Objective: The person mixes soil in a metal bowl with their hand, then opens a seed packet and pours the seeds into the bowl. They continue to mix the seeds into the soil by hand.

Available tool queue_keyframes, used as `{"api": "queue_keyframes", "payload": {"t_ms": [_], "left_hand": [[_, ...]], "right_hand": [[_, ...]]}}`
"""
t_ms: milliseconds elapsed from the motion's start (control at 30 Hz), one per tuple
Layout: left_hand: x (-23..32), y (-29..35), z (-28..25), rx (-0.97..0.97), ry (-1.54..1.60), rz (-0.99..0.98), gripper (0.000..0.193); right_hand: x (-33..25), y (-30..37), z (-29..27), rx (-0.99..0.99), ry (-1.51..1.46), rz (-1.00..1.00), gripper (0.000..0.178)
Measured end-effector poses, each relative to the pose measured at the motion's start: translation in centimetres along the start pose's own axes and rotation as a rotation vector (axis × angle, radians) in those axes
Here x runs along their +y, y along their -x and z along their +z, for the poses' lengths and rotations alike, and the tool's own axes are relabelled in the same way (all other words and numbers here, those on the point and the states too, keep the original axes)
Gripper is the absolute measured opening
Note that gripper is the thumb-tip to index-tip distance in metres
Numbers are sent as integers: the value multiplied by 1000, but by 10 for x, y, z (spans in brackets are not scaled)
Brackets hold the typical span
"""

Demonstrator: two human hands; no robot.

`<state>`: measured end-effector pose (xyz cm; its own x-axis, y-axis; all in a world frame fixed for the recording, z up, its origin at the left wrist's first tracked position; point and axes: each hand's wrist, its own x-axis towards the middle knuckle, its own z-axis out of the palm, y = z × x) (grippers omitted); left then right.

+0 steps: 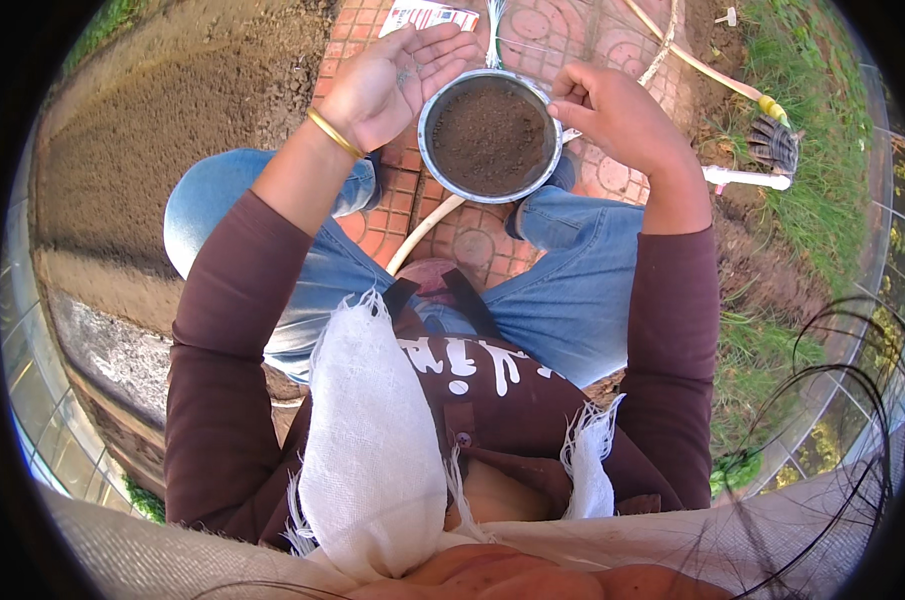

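Note:
A round pot (pixel 489 198) with a pale rim stands on the paving between my knees, filled with dark brown soil (pixel 492 135). To the left of its rim, my left hand (pixel 387 85) is held palm up with its fingers stretched out. Small dark grains that look like seeds (pixel 406 74) lie on that palm. My right hand (pixel 617 112) is at the pot's right rim, its thumb and fingertips drawn together in a pinch. Whatever may be between those fingertips is too small to make out.
Beyond the pot lie a printed packet (pixel 430 14) and a bundle of thin white strands (pixel 493 38). A pale hose (pixel 707 65) crosses the red paving (pixel 472 243) at upper right, near a white pipe (pixel 757 180). Bare soil (pixel 122 170) lies left, grass (pixel 822 190) right.

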<state>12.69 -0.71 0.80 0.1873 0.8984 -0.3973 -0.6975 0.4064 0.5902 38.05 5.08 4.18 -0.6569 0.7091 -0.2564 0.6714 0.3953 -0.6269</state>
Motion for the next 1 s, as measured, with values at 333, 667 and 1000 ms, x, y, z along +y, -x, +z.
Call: {"api": "queue_keyframes", "payload": {"t_ms": [333, 667, 1000], "left_hand": [[-35, -21, -29, 77, -142, -161, 37], [-54, -28, 7, -28, -307, -171, 54], [-61, -12, 48, -154, 58, -159, 73]], "right_hand": [[0, 12, -3, 9, -47, 30, 15], [13, 20, -8, 107, 60, -89, 14], [-7, 5, 24, 265, 10, -152, 16]]}}
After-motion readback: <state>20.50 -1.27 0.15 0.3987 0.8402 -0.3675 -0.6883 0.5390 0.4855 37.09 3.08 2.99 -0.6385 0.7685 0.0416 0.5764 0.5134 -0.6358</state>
